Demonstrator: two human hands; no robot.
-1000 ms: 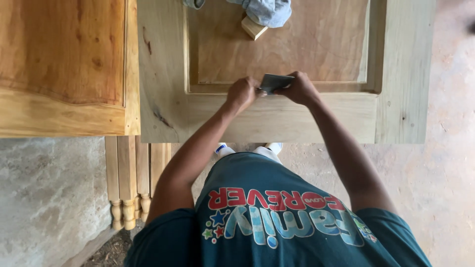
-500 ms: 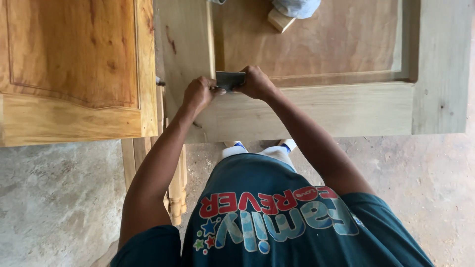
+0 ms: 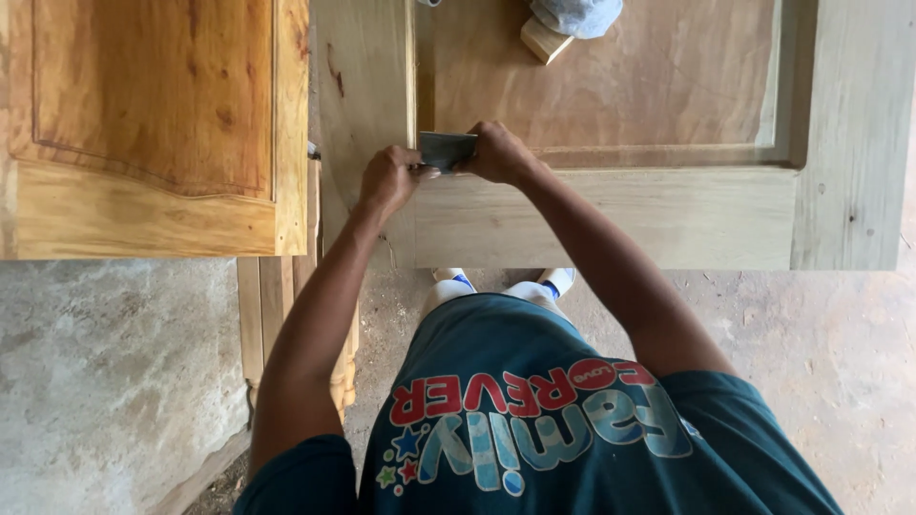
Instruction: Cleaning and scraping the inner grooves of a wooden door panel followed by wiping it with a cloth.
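Both hands pinch a small flat grey metal scraper blade (image 3: 447, 150) held against the pale unfinished wooden door (image 3: 668, 215), at the lower left corner of its recessed panel. The left hand (image 3: 386, 179) grips its left end with curled fingers; the right hand (image 3: 496, 153) clamps its right end. A small wooden block (image 3: 544, 40) lies on the panel, well apart.

Free room and obstacles on the unfinished door panel (image 3: 668, 215).
The recessed centre lies open to the right of both hands (image 3: 444, 162); a small wood block (image 3: 546, 40) and grey cloth (image 3: 576, 13) stand at its far edge, and a varnished door (image 3: 153, 124) crowds the left.
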